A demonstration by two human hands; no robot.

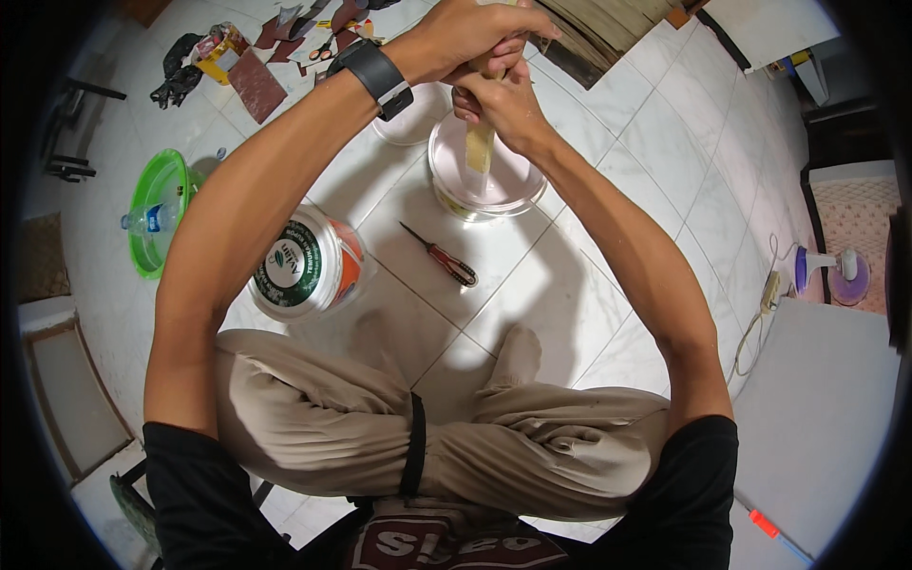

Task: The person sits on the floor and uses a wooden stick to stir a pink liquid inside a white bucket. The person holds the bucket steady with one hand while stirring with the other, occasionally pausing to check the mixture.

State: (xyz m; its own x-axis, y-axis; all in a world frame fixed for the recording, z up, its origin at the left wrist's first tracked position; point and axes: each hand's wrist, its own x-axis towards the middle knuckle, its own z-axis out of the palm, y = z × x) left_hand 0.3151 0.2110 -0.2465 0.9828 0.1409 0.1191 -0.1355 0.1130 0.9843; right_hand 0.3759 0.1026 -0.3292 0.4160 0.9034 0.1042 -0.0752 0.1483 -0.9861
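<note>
Both hands are closed, one above the other, round a flat pale wooden stick standing in a round bucket. The stick's lower end sits in smooth, pale pinkish-white stuff like paint. My left hand, with a black watch on its wrist, grips the higher part. Just below it my right hand wraps the stick; the top of the stick is partly hidden by the fingers. On the tiles nearer to me lies a screwdriver with a red and black handle. A round white lid rests beside the bucket.
A lidded white tub lies near my left knee. Further left, a green basin holds a plastic bottle. Brownish-red sheets, scissors and a yellow container lie far left. A wooden panel stands beyond my hands.
</note>
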